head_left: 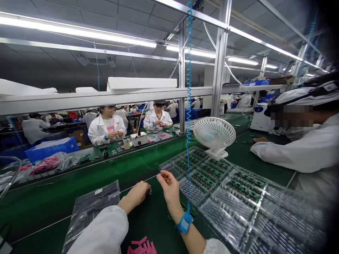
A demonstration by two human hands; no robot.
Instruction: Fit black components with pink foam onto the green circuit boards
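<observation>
My left hand (pixel 136 195) is curled closed above the green bench mat (pixel 144 215); a small shiny bit shows at its fingertips, too small to name. My right hand (pixel 169 187) is raised in a pinch a little to the right, and what sits between thumb and finger cannot be made out. A blue wrist strap (pixel 184 223) with a coiled cord (pixel 189 88) is on my right wrist. Pink strips (pixel 142 246) lie in a pile below my hands. Right of my right hand, clear plastic trays (pixel 212 192) hold small green circuit boards (pixel 202 179).
A dark ribbed tray (pixel 92 206) lies left of my left arm. Behind the trays stands a white fan (pixel 214 135). A green conveyor (pixel 106 180) runs across in front. At the right, a co-worker's sleeve (pixel 293 150) rests over the bench. Two people sit opposite.
</observation>
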